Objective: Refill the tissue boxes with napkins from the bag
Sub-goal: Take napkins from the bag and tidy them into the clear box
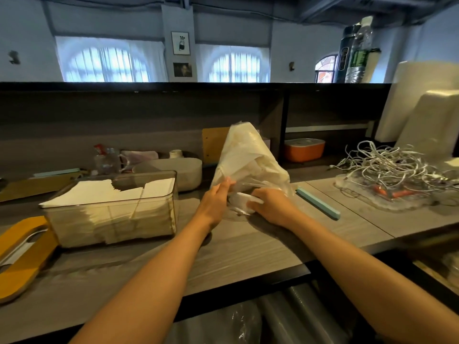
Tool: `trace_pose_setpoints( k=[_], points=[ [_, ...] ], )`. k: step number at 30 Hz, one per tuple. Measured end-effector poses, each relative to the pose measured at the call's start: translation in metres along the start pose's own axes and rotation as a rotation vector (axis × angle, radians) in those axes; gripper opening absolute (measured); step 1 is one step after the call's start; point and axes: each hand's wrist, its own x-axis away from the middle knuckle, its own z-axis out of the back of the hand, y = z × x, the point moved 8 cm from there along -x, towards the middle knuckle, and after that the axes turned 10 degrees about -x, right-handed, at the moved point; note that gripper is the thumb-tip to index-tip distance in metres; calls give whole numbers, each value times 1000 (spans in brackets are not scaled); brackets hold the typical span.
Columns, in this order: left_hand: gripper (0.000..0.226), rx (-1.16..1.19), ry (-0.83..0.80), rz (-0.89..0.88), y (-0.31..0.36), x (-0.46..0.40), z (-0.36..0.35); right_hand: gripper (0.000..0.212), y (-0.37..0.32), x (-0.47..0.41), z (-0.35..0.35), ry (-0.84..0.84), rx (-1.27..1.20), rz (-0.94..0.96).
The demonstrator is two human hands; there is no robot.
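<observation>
fingers: my left hand [219,194] and right hand [269,204] both grasp the bag [248,157] mouth, frame centre.
bag: upright on the desk [236,254], napkins inside.
box: clear tissue box [111,209], centre left, already stacked.
step: probably closing or opening the bag; next needs a firm two-handed pull.
unclear: fingertips hidden in plastic.

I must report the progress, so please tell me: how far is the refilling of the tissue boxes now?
Done: the clear tissue box already holds a napkin stack, with its yellow lid lying beside it. In hand: the left hand and right hand both grip the open end of the plastic bag of napkins. Left: putting the lid back on, and filling any other box; the grey box behind may be one.
</observation>
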Motion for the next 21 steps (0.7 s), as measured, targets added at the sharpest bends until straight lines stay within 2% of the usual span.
trace_pose_setpoints(
  k=[4,7,9,12,14,17,21],
  points=[
    [68,117,21,1,-4,-3,3,19,-13,7,19,129,-278,36],
    [61,236,89,13,-3,-3,9,26,-27,10,37,259,-647,42],
    [58,373,64,10,-1,-2,8,27,-28,4,37,233,-863,-78],
    [65,658,-60,-54,7,-1,2,25,-42,-10,30,93,-1128,-222],
    [69,760,-100,-89,10,-1,4,27,-51,-18,25,59,-1077,-276],
    [63,727,-64,-36,6,1,8,25,-51,-18,5,47,-900,-350],
    [32,627,75,119,-15,-8,12,20,-32,-11,-25,-31,-1020,-519]
  ],
)
